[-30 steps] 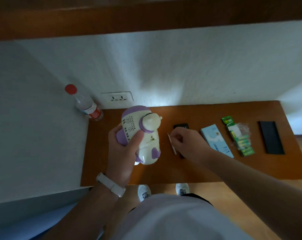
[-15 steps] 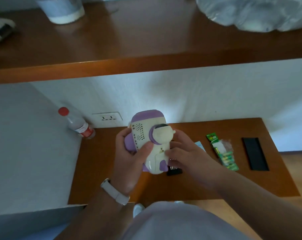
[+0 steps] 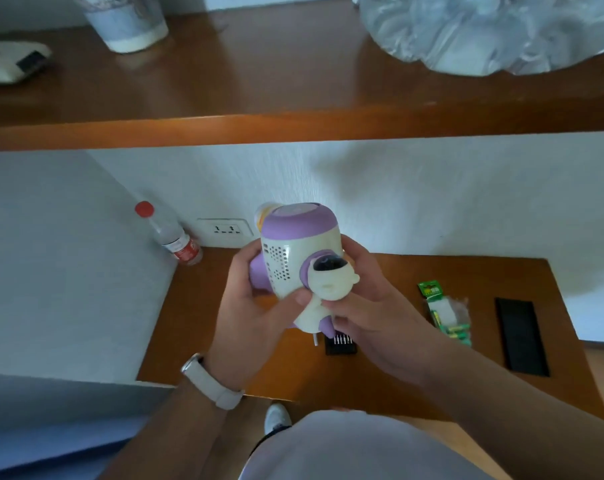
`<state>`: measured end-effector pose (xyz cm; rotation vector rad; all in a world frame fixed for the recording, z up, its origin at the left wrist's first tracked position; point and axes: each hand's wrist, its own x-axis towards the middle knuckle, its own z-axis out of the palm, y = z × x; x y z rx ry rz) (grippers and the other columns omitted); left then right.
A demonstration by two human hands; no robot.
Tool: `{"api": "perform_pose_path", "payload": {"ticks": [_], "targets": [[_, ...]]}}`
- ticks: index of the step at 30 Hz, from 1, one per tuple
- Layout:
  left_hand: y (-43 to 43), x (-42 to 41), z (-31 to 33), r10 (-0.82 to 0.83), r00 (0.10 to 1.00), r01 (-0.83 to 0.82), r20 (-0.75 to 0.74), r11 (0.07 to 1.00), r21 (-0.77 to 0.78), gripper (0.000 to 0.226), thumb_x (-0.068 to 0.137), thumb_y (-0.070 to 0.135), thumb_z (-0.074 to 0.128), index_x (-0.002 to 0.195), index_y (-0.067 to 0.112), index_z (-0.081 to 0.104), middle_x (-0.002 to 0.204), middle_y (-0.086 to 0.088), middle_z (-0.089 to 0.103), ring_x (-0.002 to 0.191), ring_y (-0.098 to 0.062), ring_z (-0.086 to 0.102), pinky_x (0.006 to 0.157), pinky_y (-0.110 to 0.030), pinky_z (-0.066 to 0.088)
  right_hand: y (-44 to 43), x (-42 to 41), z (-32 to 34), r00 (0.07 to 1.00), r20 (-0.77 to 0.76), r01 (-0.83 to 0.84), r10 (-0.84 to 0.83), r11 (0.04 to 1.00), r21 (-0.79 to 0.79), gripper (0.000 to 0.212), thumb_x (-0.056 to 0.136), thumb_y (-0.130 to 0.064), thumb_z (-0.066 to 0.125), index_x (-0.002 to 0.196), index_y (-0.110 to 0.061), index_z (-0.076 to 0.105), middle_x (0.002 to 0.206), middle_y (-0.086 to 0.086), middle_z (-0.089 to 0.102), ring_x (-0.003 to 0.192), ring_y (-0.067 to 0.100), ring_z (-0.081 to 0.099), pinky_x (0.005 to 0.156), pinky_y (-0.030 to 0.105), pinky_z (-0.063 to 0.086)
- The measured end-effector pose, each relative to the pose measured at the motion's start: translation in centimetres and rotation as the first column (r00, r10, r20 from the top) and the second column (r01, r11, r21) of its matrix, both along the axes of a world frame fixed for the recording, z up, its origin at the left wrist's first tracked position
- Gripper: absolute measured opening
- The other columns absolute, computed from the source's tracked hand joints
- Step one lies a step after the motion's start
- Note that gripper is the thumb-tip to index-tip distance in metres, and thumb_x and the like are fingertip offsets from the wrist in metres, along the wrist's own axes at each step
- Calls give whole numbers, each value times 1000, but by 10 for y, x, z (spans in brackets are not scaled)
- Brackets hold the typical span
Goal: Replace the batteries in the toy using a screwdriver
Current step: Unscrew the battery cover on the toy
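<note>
Overhead runs a wooden shelf [image 3: 293,129]; below it, the brown desk [image 3: 196,341] meets the white wall [image 3: 432,188]. Both my hands hold the purple and cream toy [image 3: 293,244] in the air above the desk's middle. My left hand [image 3: 248,306] curls round its left side, thumb on the cream front; my right hand [image 3: 373,306] wraps its right side and lower part. A water bottle [image 3: 176,237] is in the back left corner, a black strip [image 3: 520,336] lies flat at the right, a green pack of batteries [image 3: 446,313] between strip and toy. A small black bit holder [image 3: 340,344] sits below the toy, a thin pale tip [image 3: 315,339] just beside it.
</note>
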<state>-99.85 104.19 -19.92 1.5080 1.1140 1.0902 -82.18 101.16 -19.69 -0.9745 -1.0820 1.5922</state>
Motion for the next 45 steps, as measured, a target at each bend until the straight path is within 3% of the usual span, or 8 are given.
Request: {"api": "perform_pose_path", "payload": {"ticks": [6,13,20,30,34,37,40,45], "targets": [[-17,-2,11,23,998,-26,65,999,38,82,80,54,76,142,16,39,127,-3,64,118,-28,62,84,-31,58,6,-12,-6,980,182,64,-83,992,104,79,75,-29,74,142,-43,33,112,-2,65,99,23,68,86,45,58],[-18,-5,24,9,990,-16,138,999,45,84,82,47,77,144,10,34,128,4,64,119,-20,62,87,-27,56,8,-14,-2,975,198,55,-97,976,209,63,77,-44,70,125,-67,37,103,-13,67,87,8,69,78,30,59],[-10,-11,38,-31,988,21,149,997,68,87,82,46,77,143,4,32,127,4,63,119,-20,62,87,-24,56,-1,-18,22,972,188,80,-140,953,292,79,86,13,61,120,-53,35,99,-58,49,96,-31,50,71,-6,39],[-4,-33,42,-24,993,23,117,1000,8,82,75,41,81,140,17,38,129,-7,60,123,-24,60,86,-26,57,4,-49,21,968,171,126,-183,946,297,76,89,5,58,123,-61,38,111,-54,51,106,-24,52,80,-3,42],[-3,-41,40,-62,993,64,102,998,-15,77,71,34,79,137,25,40,130,-3,60,123,-23,60,85,-30,59,5,-60,20,971,136,148,-194,945,292,52,93,-35,58,121,-73,38,112,-31,58,88,-11,63,70,8,51],[-2,-44,41,-79,994,80,80,997,-14,76,69,34,80,135,27,41,131,-2,59,124,-23,59,85,-31,59,3,-67,20,973,105,170,-203,950,261,48,88,-57,61,128,-68,37,116,-27,59,87,-11,63,71,7,50],[1,-48,44,-90,992,92,91,996,-13,77,69,34,79,135,28,40,132,-1,59,124,-21,60,83,-30,60,8,-74,11,958,106,233,-268,936,265,62,82,-45,68,134,-60,37,120,-27,59,102,0,63,80,12,53],[2,-58,44,-96,989,99,112,995,-21,77,71,32,77,137,22,38,127,6,60,122,-17,60,80,-28,60,7,-86,3,962,68,247,-264,949,195,76,74,-60,69,140,-39,37,113,-5,61,78,-1,66,71,19,54]]}}
